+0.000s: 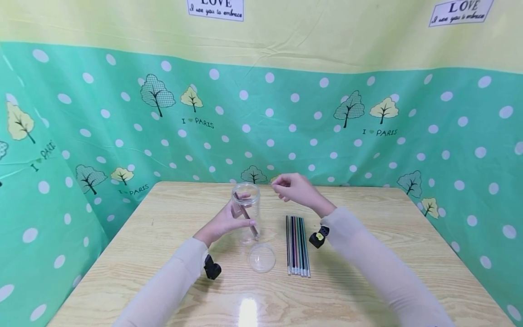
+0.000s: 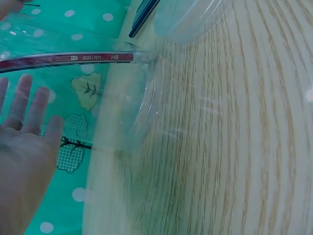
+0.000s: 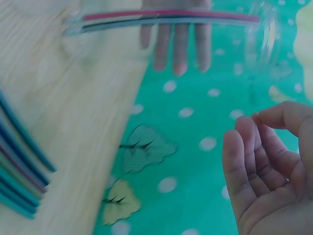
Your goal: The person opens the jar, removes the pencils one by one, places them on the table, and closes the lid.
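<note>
A tall clear jar [image 1: 254, 210] stands on the table with its mouth uncovered, and my left hand [image 1: 226, 222] grips its side. Inside the jar lean two pencils: a dark red pencil [image 2: 93, 58] marked HB, and beside it a greyish-blue pencil [image 3: 171, 21]. My right hand [image 1: 297, 190] hovers to the right of the jar's mouth, apart from it. Its fingers are loosely bent, thumb against the index fingertip, with nothing visible between them. A row of several pencils [image 1: 297, 247] lies on the tabletop below the right hand.
A round clear lid [image 1: 262, 258] lies on the wooden table [image 1: 175, 218] just in front of the jar, left of the pencil row. Behind the table hangs a green and yellow curtain [image 1: 269, 104] with dots and trees.
</note>
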The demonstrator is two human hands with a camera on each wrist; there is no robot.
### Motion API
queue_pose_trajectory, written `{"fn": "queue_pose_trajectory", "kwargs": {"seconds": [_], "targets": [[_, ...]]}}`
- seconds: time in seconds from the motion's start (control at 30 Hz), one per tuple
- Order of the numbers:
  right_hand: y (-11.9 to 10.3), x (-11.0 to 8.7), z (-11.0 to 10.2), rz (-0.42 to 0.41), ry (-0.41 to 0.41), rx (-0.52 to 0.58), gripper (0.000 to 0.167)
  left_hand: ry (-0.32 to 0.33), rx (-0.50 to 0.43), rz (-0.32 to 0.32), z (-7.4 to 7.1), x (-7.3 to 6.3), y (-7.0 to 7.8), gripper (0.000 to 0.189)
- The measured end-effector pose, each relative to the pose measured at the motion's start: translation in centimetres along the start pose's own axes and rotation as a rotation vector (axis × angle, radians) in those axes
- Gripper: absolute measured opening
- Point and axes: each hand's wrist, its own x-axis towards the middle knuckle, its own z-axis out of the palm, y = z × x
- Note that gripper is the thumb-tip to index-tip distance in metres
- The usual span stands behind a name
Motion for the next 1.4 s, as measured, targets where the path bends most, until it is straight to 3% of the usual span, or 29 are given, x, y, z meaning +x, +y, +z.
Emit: {"fn": "queue_pose_trajectory", "kwargs": {"seconds": [0.3,0.67,1.0,1.2,1.4], "targets": [[-3.8,0.5,1.3,-0.137,-0.013,-0.065,0.014,-0.017,0.003,0.065,-0.2,0.2,0.2,0.081],[-5.9,1.5,2.9,-0.244,-0.051,-0.17,0.014,-0.01,0.008,0.126,-0.3,0.3,0.7,0.078],[-6.6,2.4,3.8,-0.232,-0.132,-0.234,0.015,-0.042,-0.001,0.144,-0.3,0.2,1.0,0.092],[-6.7,2.8,4.4,-0.218,-0.185,-0.229,0.012,-0.037,0.015,0.118,-0.3,0.1,1.1,0.09],[-6.6,2.7,5.2,-0.239,-0.161,-0.279,0.015,-0.032,0.003,0.081,-0.1,0.0,1.2,0.088]]}}
